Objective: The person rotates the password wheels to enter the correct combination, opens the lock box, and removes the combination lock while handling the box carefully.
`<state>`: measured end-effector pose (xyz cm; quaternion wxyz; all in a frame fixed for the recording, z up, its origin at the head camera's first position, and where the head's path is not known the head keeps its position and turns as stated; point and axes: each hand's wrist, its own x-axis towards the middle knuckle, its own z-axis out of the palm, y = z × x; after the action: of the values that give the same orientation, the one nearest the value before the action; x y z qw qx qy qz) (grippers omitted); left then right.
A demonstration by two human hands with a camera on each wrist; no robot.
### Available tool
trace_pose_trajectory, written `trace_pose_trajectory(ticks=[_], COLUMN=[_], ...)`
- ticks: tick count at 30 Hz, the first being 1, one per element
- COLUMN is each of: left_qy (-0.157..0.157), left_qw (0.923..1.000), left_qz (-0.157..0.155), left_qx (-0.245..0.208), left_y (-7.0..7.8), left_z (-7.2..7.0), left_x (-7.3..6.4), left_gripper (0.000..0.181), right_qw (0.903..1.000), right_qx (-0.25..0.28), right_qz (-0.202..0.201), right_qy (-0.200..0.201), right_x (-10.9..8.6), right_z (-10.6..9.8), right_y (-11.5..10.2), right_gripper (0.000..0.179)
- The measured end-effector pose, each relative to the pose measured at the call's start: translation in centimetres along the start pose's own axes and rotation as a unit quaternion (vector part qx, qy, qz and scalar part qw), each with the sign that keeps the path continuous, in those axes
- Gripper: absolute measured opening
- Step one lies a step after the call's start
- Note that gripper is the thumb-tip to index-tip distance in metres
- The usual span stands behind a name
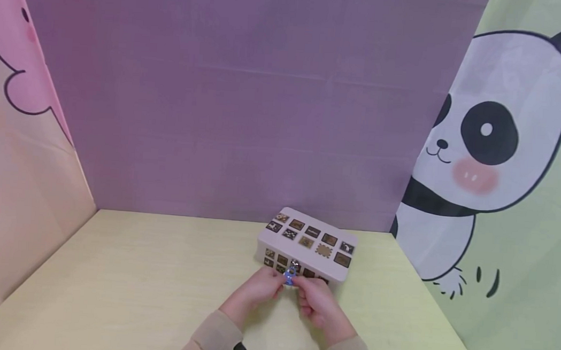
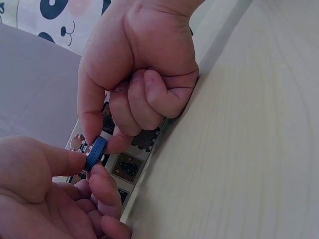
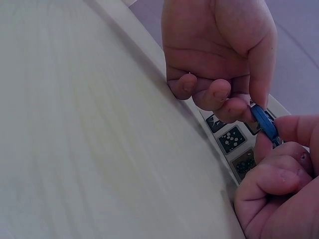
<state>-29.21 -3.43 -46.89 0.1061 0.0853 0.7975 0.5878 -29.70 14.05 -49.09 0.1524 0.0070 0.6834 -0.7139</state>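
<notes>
A small blue padlock (image 1: 289, 276) sits at the metal clasp (image 1: 295, 264) on the front of a pale box (image 1: 316, 257) printed with little square pictures. My left hand (image 1: 265, 285) pinches the padlock from the left with thumb and fingertips. From the other side, my right hand (image 1: 318, 300) pinches it between thumb and forefinger. The right hand's other fingers (image 2: 142, 102) curl into the palm, as the left wrist view shows. In the right wrist view, the padlock (image 3: 264, 121) lies between both hands' fingertips. Whether its shackle is locked cannot be seen.
The box stands at an angle on a light wooden table (image 1: 158, 274), near its back edge. Behind rises a purple cloth (image 1: 246, 103). A panda-printed cloth (image 1: 527, 238) hangs at the right, and a pink cartoon cloth (image 1: 19, 191) at the left.
</notes>
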Motion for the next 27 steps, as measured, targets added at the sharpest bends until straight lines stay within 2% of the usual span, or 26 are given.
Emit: trace_pose_trajectory(ticks=[20,27], left_qy=[-0.001,-0.002], left_qw=[1.0000,1.0000], left_qz=[0.004,0.000], left_qx=[0.004,0.001], left_y=[-0.15,-0.07], left_z=[-0.03,-0.14], left_x=[0.16,0.03], left_gripper=[0.031,0.030], right_qw=[0.9996,0.9998], right_qx=[-0.024,-0.014], right_qz=[-0.018,-0.012], right_qy=[-0.002,0.001], right_x=[-0.29,-0.11], right_z=[0.13,0.04], right_y=[-0.12,-0.08], right_gripper=[0.029,0.030])
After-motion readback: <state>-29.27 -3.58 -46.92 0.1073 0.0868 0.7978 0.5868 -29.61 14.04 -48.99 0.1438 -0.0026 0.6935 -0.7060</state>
